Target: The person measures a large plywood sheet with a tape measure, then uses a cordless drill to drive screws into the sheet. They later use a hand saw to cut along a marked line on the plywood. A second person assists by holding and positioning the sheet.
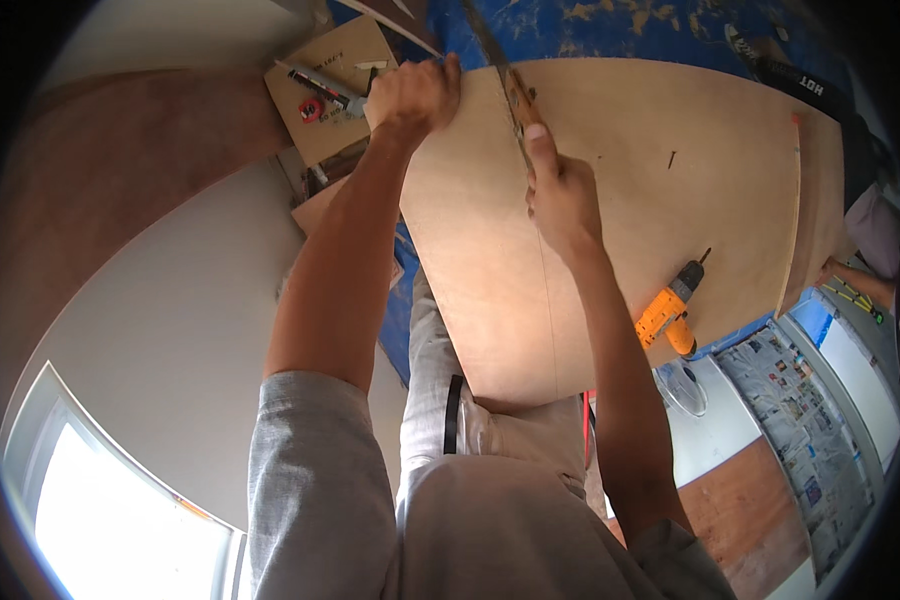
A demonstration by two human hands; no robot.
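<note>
A large pale plywood board (470,250) lies in front of me and reaches back to my lap. My right hand (567,200) is closed around a handsaw (522,98), whose wooden grip shows just beyond my thumb. The saw's dark blade stretches away past the board's far edge; how deep it sits in the wood I cannot tell. From below that hand a thin pencil line runs along the board toward me. At the far left corner, my left hand (417,98) grips the board's edge with curled fingers, its fingertips partly hidden.
An orange cordless drill (667,312) rests on the board's right side, and a loose screw (672,159) lies farther back. Left of the board, a smaller wood piece (320,60) carries a red tape measure (311,108). Another person's hand (848,278) is at the right edge.
</note>
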